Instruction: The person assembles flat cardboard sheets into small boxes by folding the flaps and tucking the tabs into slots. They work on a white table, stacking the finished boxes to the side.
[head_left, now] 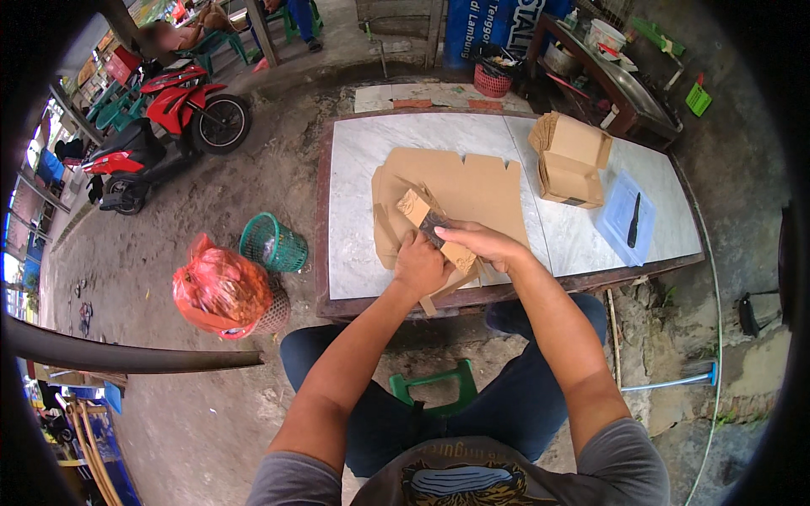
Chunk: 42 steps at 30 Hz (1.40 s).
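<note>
As left fingers (424, 253) and right fingers (461, 234) clasp it, folded cardboard (414, 206) lies between them.

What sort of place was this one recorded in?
Probably a semi-open yard or food-stall work area, though I can't be certain: a red scooter stands on the rough ground, a metal sink stands at the side, and brown cartons sit on a white-topped table.
</note>
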Each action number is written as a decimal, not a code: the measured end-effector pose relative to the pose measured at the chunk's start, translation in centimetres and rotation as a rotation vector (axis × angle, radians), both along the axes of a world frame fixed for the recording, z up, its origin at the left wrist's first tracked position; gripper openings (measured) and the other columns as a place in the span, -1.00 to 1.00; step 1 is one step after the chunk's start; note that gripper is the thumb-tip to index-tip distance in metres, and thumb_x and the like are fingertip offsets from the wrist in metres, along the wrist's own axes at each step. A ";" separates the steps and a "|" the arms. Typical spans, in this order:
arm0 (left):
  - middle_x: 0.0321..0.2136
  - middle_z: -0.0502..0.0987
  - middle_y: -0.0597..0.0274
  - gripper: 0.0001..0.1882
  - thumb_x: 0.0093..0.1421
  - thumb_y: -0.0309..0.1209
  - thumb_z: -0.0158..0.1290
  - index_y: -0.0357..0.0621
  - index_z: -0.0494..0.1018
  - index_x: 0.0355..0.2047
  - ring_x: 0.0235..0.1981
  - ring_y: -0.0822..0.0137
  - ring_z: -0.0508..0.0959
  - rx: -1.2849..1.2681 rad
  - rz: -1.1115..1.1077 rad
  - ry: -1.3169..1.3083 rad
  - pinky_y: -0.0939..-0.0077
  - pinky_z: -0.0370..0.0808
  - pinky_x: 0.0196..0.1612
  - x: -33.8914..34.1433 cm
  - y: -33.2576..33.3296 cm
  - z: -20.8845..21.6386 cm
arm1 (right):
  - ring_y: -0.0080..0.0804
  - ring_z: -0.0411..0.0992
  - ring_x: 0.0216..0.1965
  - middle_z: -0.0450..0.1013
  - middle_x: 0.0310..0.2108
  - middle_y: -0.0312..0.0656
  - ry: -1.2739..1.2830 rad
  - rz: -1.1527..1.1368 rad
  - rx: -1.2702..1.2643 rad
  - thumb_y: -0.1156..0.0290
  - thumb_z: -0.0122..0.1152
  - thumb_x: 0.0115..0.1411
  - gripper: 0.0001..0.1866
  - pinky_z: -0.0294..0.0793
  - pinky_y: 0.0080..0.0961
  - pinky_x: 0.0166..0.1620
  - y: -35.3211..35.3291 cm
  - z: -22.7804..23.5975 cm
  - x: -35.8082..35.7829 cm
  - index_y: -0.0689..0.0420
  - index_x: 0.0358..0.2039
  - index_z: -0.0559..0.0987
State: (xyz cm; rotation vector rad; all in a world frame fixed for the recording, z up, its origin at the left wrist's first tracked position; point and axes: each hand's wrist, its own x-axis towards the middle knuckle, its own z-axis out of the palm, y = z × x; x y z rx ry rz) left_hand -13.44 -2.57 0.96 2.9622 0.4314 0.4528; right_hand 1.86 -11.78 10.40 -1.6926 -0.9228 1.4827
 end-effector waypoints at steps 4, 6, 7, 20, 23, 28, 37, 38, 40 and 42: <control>0.24 0.51 0.07 -0.42 0.27 -0.03 0.10 0.04 0.50 0.24 0.36 -0.06 0.33 -0.085 -0.019 -0.122 -0.19 0.15 0.42 -0.3 -0.2 -0.8 | -0.12 -0.11 0.60 -0.13 0.60 0.12 -0.040 -0.044 0.077 -0.22 -0.06 0.50 0.00 0.00 -0.30 0.54 0.6 -2.6 -1.2 0.40 0.54 -0.04; 0.32 0.44 0.06 -0.37 0.29 0.00 0.07 0.07 0.44 0.32 0.44 -0.08 0.26 -0.109 0.009 -0.035 -0.26 0.05 0.48 -0.7 -0.3 -0.7 | 0.05 0.27 0.41 0.29 0.37 0.27 -0.209 -0.218 0.192 -0.02 -0.05 0.54 -0.29 0.29 -0.22 0.38 -0.8 -2.9 -2.6 0.38 0.38 0.33; 0.33 0.43 0.05 -0.37 0.30 0.00 0.07 0.08 0.44 0.32 0.44 -0.08 0.25 -0.074 0.029 0.000 -0.28 0.03 0.48 -0.6 -0.4 -0.9 | 0.09 0.37 0.33 0.40 0.26 0.30 -0.340 -0.256 0.236 0.04 -0.02 0.53 -0.37 0.36 -0.20 0.32 -1.3 -4.0 -2.1 0.38 0.30 0.44; 0.33 0.44 0.15 -0.33 0.26 0.05 0.10 0.13 0.44 0.33 0.42 -0.04 0.28 -0.071 0.038 -0.105 -0.25 -0.02 0.51 -1.9 -1.1 -2.5 | -0.41 0.62 -0.34 0.67 -0.28 -0.07 0.052 -0.644 0.012 0.16 0.34 0.41 -0.58 0.62 -0.42 -0.24 -4.3 -7.9 -1.7 0.37 -0.15 0.68; 0.31 0.47 0.16 -0.38 0.29 0.00 0.07 0.12 0.46 0.32 0.41 0.02 0.30 -0.586 -0.005 -0.167 -0.18 0.01 0.50 -1.5 -0.8 -4.3 | -0.46 0.57 -0.39 0.64 -0.33 -0.13 0.223 -0.711 0.088 0.22 0.28 0.45 -0.64 0.56 -0.44 -0.32 -4.2 -9.3 -2.1 0.34 -0.19 0.68; 0.30 0.48 0.19 -0.48 0.38 -0.13 -0.02 0.07 0.47 0.31 0.40 0.11 0.32 -1.534 -0.089 -0.580 -0.05 0.05 0.49 -2.1 0.7 -10.8 | -0.39 0.64 -0.31 0.67 -0.25 -0.07 0.299 -0.744 0.126 0.30 0.22 0.49 -0.67 0.64 -0.39 -0.24 -3.3 -8.9 -3.1 0.38 -0.15 0.68; 0.33 0.42 0.14 -0.53 0.43 -0.19 -0.06 -0.03 0.47 0.28 0.38 0.05 0.30 -0.879 0.170 -0.221 0.02 0.10 0.47 -1.8 0.1 -7.7 | -0.40 0.64 -0.31 0.67 -0.27 -0.08 0.269 -0.747 0.093 0.33 0.22 0.48 -0.70 0.64 -0.37 -0.23 -3.5 -10.3 -2.1 0.37 -0.17 0.69; 0.32 0.43 0.12 -0.53 0.42 -0.19 -0.04 -0.04 0.47 0.27 0.37 0.02 0.31 -0.860 0.175 -0.248 0.01 0.12 0.45 -2.1 0.4 -8.1 | -0.40 0.63 -0.31 0.67 -0.27 -0.09 0.282 -0.735 0.095 0.33 0.21 0.48 -0.70 0.64 -0.37 -0.23 -3.3 -10.1 -2.3 0.37 -0.17 0.69; 0.28 0.45 0.07 -0.52 0.39 -0.19 0.01 -0.07 0.49 0.25 0.34 -0.04 0.33 -0.848 0.199 -0.291 -0.02 0.17 0.43 -2.1 0.3 -7.8 | -0.41 0.63 -0.32 0.67 -0.28 -0.10 0.305 -0.726 0.093 0.33 0.21 0.48 -0.71 0.64 -0.38 -0.23 -3.2 -10.1 -2.1 0.36 -0.17 0.69; 0.23 0.48 0.01 -0.51 0.31 -0.21 0.10 -0.10 0.51 0.21 0.30 -0.10 0.37 -0.607 0.179 -0.295 -0.04 0.22 0.40 -2.5 0.3 -7.1 | -0.42 0.63 -0.33 0.67 -0.28 -0.11 0.334 -0.701 0.143 0.33 0.21 0.48 -0.71 0.64 -0.38 -0.23 -3.4 -9.5 -2.1 0.35 -0.18 0.69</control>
